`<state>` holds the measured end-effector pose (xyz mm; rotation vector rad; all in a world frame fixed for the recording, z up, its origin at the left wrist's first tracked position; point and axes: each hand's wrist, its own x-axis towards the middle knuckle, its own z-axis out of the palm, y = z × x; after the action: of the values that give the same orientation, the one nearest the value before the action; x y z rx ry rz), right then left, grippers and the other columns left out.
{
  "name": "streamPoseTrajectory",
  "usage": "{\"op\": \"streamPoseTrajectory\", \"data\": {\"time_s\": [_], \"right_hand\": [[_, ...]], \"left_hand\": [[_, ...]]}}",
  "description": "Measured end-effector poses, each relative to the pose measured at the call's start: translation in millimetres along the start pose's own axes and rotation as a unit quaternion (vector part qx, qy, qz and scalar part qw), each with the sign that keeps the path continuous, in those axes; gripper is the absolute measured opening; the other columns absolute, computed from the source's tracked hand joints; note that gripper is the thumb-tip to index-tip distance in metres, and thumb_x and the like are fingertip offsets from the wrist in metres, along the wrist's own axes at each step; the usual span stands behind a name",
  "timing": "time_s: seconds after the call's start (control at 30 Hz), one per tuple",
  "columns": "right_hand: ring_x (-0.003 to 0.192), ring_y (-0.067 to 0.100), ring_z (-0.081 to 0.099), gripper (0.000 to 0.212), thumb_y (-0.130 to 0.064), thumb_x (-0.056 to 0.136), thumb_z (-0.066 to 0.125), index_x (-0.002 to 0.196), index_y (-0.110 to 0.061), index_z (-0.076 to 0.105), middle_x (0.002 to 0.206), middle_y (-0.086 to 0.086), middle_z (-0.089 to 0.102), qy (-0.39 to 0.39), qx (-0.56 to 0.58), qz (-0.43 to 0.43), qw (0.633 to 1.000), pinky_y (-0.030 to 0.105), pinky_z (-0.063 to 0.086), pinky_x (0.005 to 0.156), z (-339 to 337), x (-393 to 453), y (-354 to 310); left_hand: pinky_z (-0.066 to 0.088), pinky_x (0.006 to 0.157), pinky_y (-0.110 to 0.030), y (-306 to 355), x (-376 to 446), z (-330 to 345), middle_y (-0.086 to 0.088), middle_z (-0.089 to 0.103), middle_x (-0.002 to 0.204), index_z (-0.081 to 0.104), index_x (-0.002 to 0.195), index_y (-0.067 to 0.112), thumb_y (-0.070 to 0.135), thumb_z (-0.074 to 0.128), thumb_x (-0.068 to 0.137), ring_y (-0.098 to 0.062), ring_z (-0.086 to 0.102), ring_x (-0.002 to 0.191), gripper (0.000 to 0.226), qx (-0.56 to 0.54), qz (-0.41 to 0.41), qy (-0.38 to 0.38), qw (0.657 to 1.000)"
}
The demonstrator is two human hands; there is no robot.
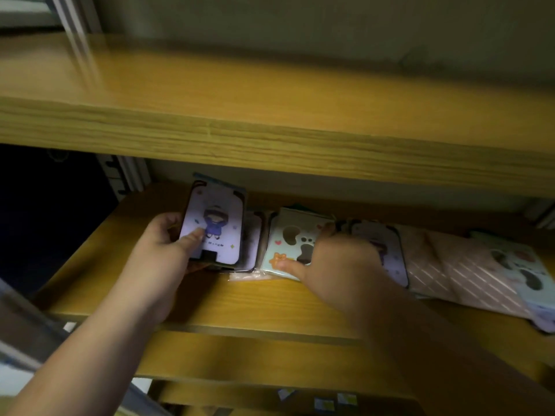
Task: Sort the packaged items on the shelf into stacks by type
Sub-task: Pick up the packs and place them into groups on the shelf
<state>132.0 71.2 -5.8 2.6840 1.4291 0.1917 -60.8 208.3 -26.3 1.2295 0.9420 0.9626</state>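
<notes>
On the wooden shelf, the left hand grips a purple packet, tilted above the left stack. Just right, the right hand grasps a green paw-print packet between thumb and fingers.

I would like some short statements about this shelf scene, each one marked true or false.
1. The left hand holds a lavender pack. True.
2. The right hand hangs in the air and touches nothing. False: it rests on a mint pack.
3. A pink striped pack lies to the right of the right hand. True.
4. The lavender pack lies flat on the shelf. False: the left hand holds it tilted up.
5. Only one mint pack is in view. False: a second mint pack lies at the far right.
</notes>
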Motion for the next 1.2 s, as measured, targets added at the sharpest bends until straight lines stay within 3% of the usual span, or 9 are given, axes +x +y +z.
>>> {"op": "streamPoseTrajectory", "data": {"time_s": [0.33,0.5,0.6,0.7,0.77,0.87,1.0,1.1,1.2], "right_hand": [[0.093,0.018,0.068,0.087,-0.071,0.049,0.082,0.117,-0.022,0.061,0.105,-0.002,0.068,-0.093,0.337,0.017,0.937,0.041,0.061,0.077,-3.5,7.9,2.3],[0.072,0.011,0.063,0.027,-0.035,0.077,0.077,0.09,-0.026,0.055,0.085,-0.008,0.059,-0.024,0.494,0.081,0.866,0.037,0.062,0.061,0.7,9.5,10.7],[0.064,0.009,0.055,0.011,-0.02,0.089,0.061,0.092,-0.024,0.05,0.081,-0.005,0.057,-0.001,0.466,0.069,0.882,0.023,0.047,0.055,8.6,8.4,20.7],[0.065,0.013,0.056,0.022,-0.017,0.087,0.064,0.083,-0.028,0.045,0.077,-0.004,0.055,0.021,0.456,0.067,0.887,0.018,0.04,0.052,11.6,2.6,28.0],[0.067,0.016,0.055,0.022,-0.031,0.089,0.067,0.092,-0.02,0.048,0.073,-0.003,0.051,0.015,0.424,0.049,0.904,0.019,0.037,0.051,7.6,-2.2,26.7],[0.057,0.015,0.053,0.06,-0.069,0.086,0.052,0.103,-0.011,0.053,0.068,0.0,0.054,-0.024,0.29,0.01,0.957,0.028,0.037,0.046,2.2,-13.3,16.3],[0.065,0.022,0.054,0.078,-0.073,0.085,0.046,0.127,-0.008,0.046,0.082,0.005,0.061,-0.028,0.122,-0.017,0.992,0.03,0.036,0.048,-7.0,-27.3,8.5],[0.074,0.026,0.061,0.066,-0.066,0.084,0.055,0.122,-0.012,0.053,0.088,0.006,0.065,-0.07,0.173,-0.017,0.982,0.034,0.05,0.06,-8.4,-25.8,9.3],[0.065,0.023,0.067,0.03,-0.052,0.081,0.07,0.08,-0.025,0.057,0.072,0.004,0.07,-0.133,0.37,0.009,0.919,0.04,0.06,0.066,-8.4,-23.4,14.4]], "left_hand": [[0.058,0.056,-0.026,7.5,-24.8,12.9,-0.008,0.079,0.095,0.058,0.115,0.014,0.004,0.058,0.095,-0.022,0.076,0.08,0.023,-0.109,-0.013,-0.047,0.993],[0.059,0.056,-0.028,9.3,-33.0,15.0,-0.014,0.077,0.098,0.06,0.11,0.014,0.003,0.06,0.093,-0.023,0.075,0.08,0.02,-0.164,-0.041,-0.057,0.984],[0.061,0.06,-0.031,7.7,-37.5,19.2,-0.016,0.076,0.102,0.059,0.113,0.012,0.004,0.061,0.091,-0.027,0.075,0.086,0.024,-0.175,-0.045,-0.061,0.982],[0.062,0.061,-0.03,6.7,-43.3,24.6,-0.015,0.077,0.103,0.059,0.118,0.011,0.005,0.061,0.091,-0.028,0.075,0.088,0.027,-0.162,-0.045,-0.059,0.984],[0.061,0.059,-0.028,6.8,-47.9,27.9,-0.015,0.076,0.103,0.059,0.118,0.011,0.005,0.061,0.092,-0.026,0.075,0.087,0.027,-0.159,-0.046,-0.049,0.985],[0.062,0.064,-0.029,8.6,-56.6,31.5,-0.016,0.075,0.106,0.06,0.113,0.014,0.004,0.061,0.092,-0.024,0.075,0.085,0.023,-0.163,-0.042,-0.021,0.986],[0.062,0.065,-0.029,7.7,-73.5,35.2,-0.017,0.075,0.108,0.059,0.108,0.017,0.004,0.062,0.091,-0.024,0.075,0.085,0.021,-0.17,-0.04,0.008,0.985],[0.061,0.066,-0.03,7.9,-81.0,37.2,-0.018,0.073,0.111,0.058,0.116,0.014,0.005,0.062,0.091,-0.025,0.074,0.087,0.027,-0.167,-0.043,-0.001,0.985],[0.06,0.067,-0.031,6.5,-83.8,36.9,-0.02,0.072,0.115,0.056,0.119,0.013,0.005,0.061,0.092,-0.027,0.073,0.09,0.029,-0.157,-0.036,0.0,0.987]]}}
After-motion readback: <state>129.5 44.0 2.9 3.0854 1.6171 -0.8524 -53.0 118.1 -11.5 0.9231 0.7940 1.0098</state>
